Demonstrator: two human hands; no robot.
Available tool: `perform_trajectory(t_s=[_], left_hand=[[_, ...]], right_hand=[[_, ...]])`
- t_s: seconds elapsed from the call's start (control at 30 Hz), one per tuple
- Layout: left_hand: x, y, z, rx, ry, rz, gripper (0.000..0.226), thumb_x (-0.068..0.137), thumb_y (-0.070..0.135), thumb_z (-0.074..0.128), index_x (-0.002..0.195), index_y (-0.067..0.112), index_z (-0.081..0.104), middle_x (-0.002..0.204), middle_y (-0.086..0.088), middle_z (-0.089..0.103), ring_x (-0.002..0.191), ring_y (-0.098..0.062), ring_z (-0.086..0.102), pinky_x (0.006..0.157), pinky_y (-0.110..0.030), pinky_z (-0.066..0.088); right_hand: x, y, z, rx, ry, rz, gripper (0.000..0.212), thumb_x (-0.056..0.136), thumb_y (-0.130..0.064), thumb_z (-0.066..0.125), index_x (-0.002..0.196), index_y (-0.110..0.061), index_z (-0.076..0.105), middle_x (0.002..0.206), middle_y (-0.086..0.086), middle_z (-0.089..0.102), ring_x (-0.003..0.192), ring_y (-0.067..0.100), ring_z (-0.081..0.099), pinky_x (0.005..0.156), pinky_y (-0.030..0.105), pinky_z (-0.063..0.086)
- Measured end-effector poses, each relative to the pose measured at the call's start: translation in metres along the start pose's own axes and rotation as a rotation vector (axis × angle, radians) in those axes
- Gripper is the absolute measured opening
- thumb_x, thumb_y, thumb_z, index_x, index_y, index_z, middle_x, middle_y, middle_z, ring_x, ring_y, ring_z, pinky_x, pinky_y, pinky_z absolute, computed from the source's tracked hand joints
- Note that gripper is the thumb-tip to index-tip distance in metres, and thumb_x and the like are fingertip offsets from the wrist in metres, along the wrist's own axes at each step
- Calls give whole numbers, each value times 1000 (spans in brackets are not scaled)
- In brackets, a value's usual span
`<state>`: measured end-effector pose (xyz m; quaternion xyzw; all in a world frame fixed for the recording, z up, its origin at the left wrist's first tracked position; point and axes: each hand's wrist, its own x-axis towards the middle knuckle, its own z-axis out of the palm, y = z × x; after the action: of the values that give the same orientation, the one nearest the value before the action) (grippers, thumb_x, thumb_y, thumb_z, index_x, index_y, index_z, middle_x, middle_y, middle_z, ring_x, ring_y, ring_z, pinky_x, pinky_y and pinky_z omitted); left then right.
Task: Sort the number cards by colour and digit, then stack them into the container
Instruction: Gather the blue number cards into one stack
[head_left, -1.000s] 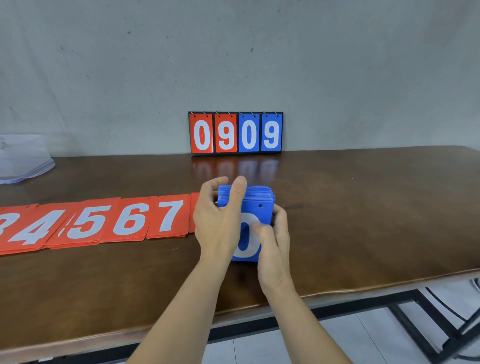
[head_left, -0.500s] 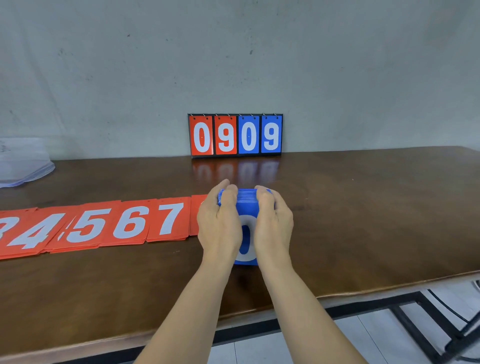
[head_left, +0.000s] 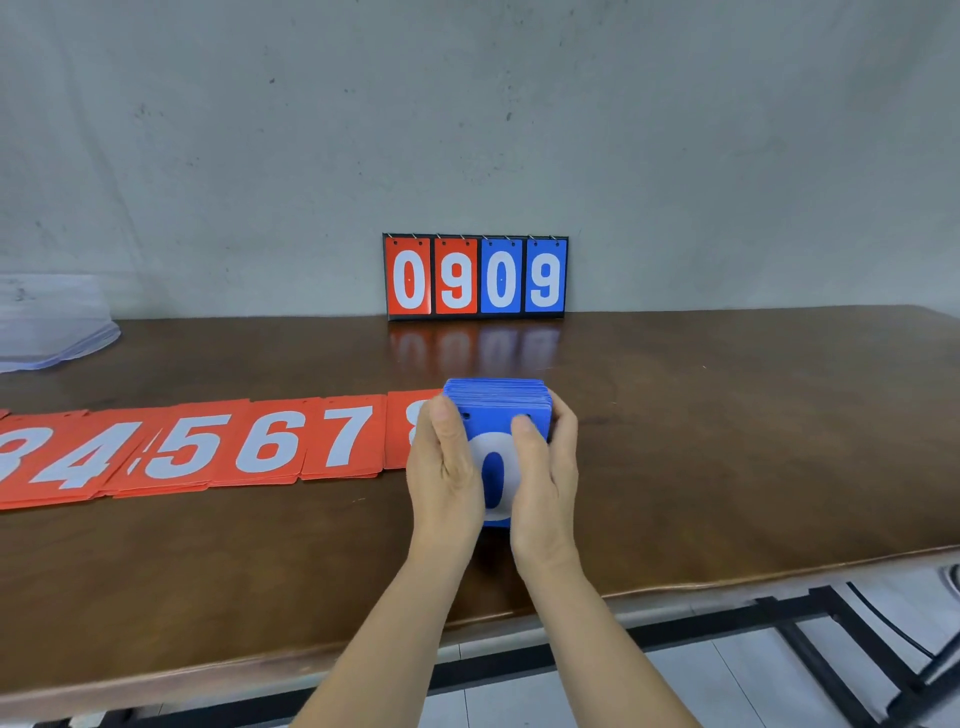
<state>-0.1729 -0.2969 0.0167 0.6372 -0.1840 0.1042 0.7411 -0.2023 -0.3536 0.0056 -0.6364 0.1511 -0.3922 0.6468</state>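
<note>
1. Head view: the left hand (head_left: 444, 467) and the right hand (head_left: 545, 478) hold a thick pile of blue cards (head_left: 498, 410) between them, one hand on each side.
2. Both hands are curled round the pile. The thumbs press on the front card and the other fingers wrap round the sides.
3. The pile stands up tall in the middle of the brown surface (head_left: 727, 441) (its front card shows a big white 0). I cannot tell if its bottom edge touches the wood.
4. The red cards (head_left: 208, 447) lie flat in a row to the left of the hands. They show 3, 4, 5, 6, 7 and part of an 8, which is half hidden behind the left hand.
5. A score stand (head_left: 475, 275) stands upright at the back of the surface, against the grey wall (head_left: 675, 156). It shows a red 0, a red 9, a blue 0 and a blue 9.
6. A clear plastic thing (head_left: 52, 322) sits at the far left back, too blurry to make out.
</note>
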Motion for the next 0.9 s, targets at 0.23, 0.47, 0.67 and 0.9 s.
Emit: perform_trajectory(t_s=[0.23,0.47,0.67,0.9], left_hand=[[-22,-14,-14,9,-173,-44,25,101,34,35,122,34,47,102,19,65,97,-3,62,74,-12,48],[-21,-9,-21,70,-200,9,40,102,30,37,142,29,34,120,17,58,109,0,58,85,-13,47],[-29,-16,-37,30,-182,-55,46,98,34,43,143,34,37,128,24,55,119,4,53,98,-24,49],[-32,-21,-39,148,-146,-1,43,101,29,41,144,27,41,122,28,57,117,4,52,96,-22,48]], right_hand=[[-16,17,-4,-146,22,-24,42,85,-26,37,121,-11,52,97,-2,63,79,5,58,66,17,49],[-19,6,-5,-197,-19,-46,27,94,-21,40,117,-13,50,98,-2,62,78,1,56,63,10,44],[-26,15,-6,-208,-68,16,41,91,-26,43,132,-23,51,115,-8,60,102,2,57,76,11,51],[-30,15,-8,-209,-25,-9,41,88,-23,44,127,-15,57,108,-3,64,95,3,59,68,9,48]])
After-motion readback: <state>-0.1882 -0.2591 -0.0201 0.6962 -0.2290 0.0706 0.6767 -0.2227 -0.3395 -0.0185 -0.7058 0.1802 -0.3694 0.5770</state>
